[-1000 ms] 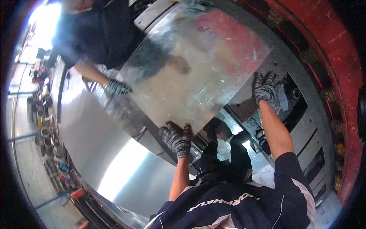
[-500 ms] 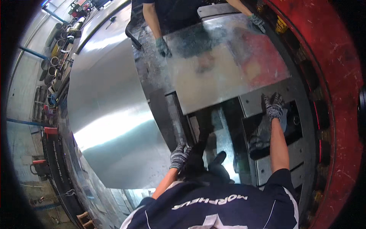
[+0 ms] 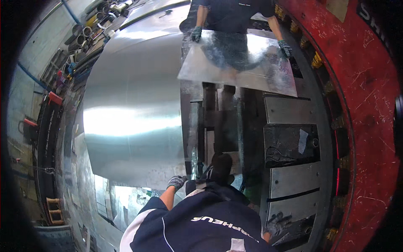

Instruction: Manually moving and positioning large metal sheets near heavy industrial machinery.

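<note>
My left hand (image 3: 176, 182), in a grey striped knit glove, is closed at the near right corner of a large shiny metal sheet (image 3: 134, 88). That sheet lies to my left, slightly bowed. My right hand (image 3: 278, 223), gloved alike, hangs low at the right beside the machine bed's grey plates (image 3: 294, 180); its fingers look spread and nothing shows in them. Across from me, a co-worker's gloved hands (image 3: 196, 34) hold a smaller metal sheet (image 3: 252, 77) by its two sides, tilted above the bed.
A red machine frame (image 3: 373, 126) curves along the right. Dark gaps and rails open in the bed before me. One recess (image 3: 289, 145) holds scissors-like handles and a pale scrap. Pipe pieces (image 3: 79, 42) are piled at the far left; scraps (image 3: 121, 206) lie below the large sheet.
The smaller sheet has moved away from me with the co-worker's hands on it, uncovering more of the bed. My right hand has left the spot near that sheet and come back toward me.
</note>
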Available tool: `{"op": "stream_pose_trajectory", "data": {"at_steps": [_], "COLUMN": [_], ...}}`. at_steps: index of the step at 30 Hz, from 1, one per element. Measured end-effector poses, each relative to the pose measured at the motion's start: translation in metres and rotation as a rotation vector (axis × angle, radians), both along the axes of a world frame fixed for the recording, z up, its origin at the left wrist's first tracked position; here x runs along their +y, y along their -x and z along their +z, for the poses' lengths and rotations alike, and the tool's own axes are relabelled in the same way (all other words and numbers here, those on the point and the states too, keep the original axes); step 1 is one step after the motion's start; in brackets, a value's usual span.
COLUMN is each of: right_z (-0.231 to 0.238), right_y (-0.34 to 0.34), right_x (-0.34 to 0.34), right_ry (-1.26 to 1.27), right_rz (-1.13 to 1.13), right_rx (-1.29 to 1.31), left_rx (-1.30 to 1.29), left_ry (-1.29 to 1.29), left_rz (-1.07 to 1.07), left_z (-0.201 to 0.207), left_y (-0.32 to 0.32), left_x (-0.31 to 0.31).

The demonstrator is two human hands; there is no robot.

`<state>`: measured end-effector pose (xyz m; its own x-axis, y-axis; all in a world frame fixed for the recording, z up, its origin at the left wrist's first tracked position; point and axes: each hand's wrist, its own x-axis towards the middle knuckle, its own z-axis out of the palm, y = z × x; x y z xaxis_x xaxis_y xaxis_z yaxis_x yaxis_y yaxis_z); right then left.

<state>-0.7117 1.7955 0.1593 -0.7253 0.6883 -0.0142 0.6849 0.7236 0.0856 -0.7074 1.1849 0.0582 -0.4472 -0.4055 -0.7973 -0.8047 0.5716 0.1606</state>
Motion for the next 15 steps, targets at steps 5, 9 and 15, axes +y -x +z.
{"op": "stream_pose_trajectory", "data": {"at_steps": [5,9,15], "right_z": [-0.007,0.029,0.093], "right_y": [-0.056,-0.034,-0.027], "right_x": [-0.021,-0.049,-0.070], "right_ry": [-0.037,0.001,0.438], "right_rz": [-0.036,-0.124,-0.399], "right_rx": [0.086,0.124,0.299], "left_rx": [0.206,0.157,0.576], "left_ry": [-0.098,-0.187,-0.123], "left_rz": [0.000,-0.137,-0.785], "left_z": [-0.030,-0.081,-0.072], "left_y": [-0.030,-0.071,-0.054], "left_x": [0.016,0.005,-0.056]}}
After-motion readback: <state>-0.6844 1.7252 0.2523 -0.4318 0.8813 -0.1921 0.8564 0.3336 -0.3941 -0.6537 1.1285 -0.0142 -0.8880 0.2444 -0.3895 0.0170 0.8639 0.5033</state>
